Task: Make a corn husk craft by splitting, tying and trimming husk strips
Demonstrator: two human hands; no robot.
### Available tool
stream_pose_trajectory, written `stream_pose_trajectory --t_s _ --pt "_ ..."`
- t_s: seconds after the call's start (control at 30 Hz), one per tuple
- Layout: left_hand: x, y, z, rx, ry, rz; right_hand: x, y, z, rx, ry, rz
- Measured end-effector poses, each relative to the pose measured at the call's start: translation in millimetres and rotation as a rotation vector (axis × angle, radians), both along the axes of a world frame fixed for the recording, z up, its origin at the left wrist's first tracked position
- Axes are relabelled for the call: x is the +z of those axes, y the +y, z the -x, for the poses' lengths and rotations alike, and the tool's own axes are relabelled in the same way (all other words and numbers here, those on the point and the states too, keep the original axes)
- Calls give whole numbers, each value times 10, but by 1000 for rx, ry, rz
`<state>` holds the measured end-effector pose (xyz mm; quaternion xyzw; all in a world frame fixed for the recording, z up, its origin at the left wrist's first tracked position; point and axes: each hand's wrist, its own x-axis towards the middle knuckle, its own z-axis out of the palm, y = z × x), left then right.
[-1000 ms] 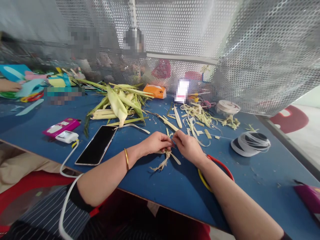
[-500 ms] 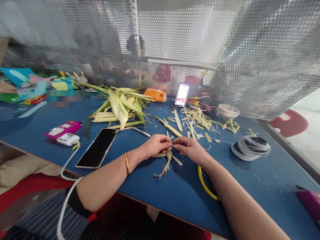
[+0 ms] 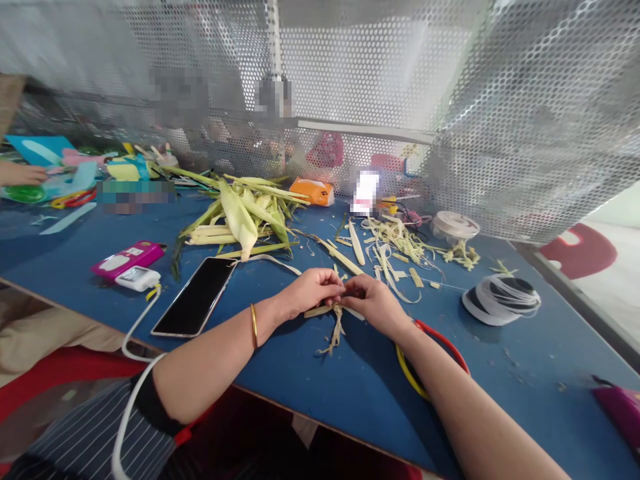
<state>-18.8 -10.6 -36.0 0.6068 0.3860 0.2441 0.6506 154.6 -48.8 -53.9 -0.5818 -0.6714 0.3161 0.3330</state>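
Observation:
My left hand (image 3: 319, 291) is closed in a pinch at a small bundle of dried corn husk (image 3: 336, 330), whose knotted strips hang toward me. Right beside it, my right hand (image 3: 374, 304) has its thumb and fingers pressed together at the top of the same bundle. The two sets of fingertips meet and hide what lies between them. A thin white thread (image 3: 449, 285) runs from a spool (image 3: 500, 299) toward my right hand; its end is hidden. Under my right forearm lie looped handles, one red (image 3: 454, 348) and one yellow (image 3: 411, 379), probably scissors.
Green corn husks (image 3: 239, 217) are heaped at the back left, near a black phone (image 3: 196, 297) and a magenta case (image 3: 129, 259). Husk scraps (image 3: 400, 239) lie behind my hands. An orange tissue pack (image 3: 313, 192) stands by the mesh partition (image 3: 360, 80). Another person's hand (image 3: 23, 175) is far left.
My right hand has shifted slightly left, against my left fingertips, and covers more of the bundle. My right forearm has moved, so the red handle now shows. The other person's hand reaches further in.

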Motion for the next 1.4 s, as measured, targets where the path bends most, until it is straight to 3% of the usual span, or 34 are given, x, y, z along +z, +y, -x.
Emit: stream_pose_trajectory --t_s 0.13,0.3,0.57,0.73,0.87,1.17,1.4 --pt "10 9 14 -10 7 -27 13 12 1 0 14 -33" --pt "-15 21 8 76 31 -58 42 13 -28 -3 24 -11" --pt "-33 27 21 162 129 -105 78 -26 -61 124 48 48" --pt "-66 69 57 118 98 -189 14 20 -22 27 298 27" --pt "-85 70 46 98 119 -267 -27 32 30 97 331 70" --pt "-51 2 22 131 424 -703 -49 17 24 34 37 -54" --pt "-95 -12 -17 105 616 -994 -13 3 28 48 4 -84"
